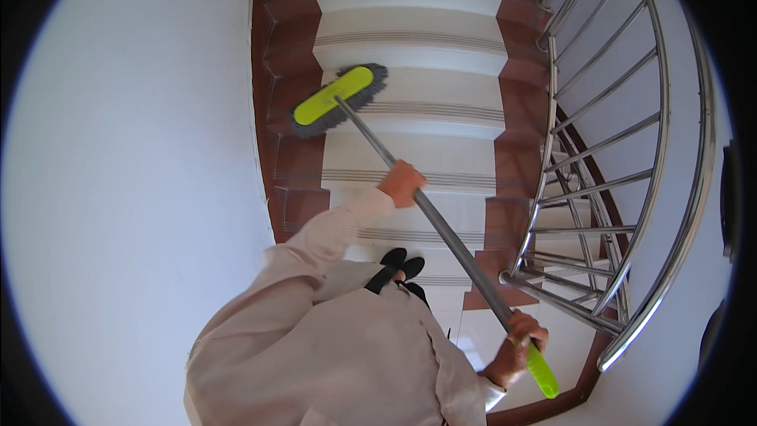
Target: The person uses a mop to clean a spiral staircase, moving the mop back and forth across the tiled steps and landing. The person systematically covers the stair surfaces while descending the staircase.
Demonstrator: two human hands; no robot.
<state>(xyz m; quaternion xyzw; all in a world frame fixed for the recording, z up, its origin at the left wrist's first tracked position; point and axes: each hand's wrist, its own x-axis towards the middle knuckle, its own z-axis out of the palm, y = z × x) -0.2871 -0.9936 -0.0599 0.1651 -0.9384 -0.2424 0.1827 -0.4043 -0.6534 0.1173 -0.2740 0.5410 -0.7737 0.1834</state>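
A long-handled push brush slants across the view, with a grey pole (458, 245). Its lime-green head (322, 107) has grey bristles all round and lies at the left side of a stair tread, partly over the red-brown border. My left hand (403, 183) is wrapped around the pole partway along, nearer the head. Lower right, my right hand (519, 346) grips the pole's upper end, just above the lime-green end grip (541, 370). Whether the bristles press on the stair cannot be told.
Cream stair treads (408, 157) with ribbed edge lines and red-brown borders run upward ahead. A white wall (142, 160) bounds the left side. On the right curves a stainless steel railing (662, 112) with bars. My black shoes (402, 260) stand on a lower step.
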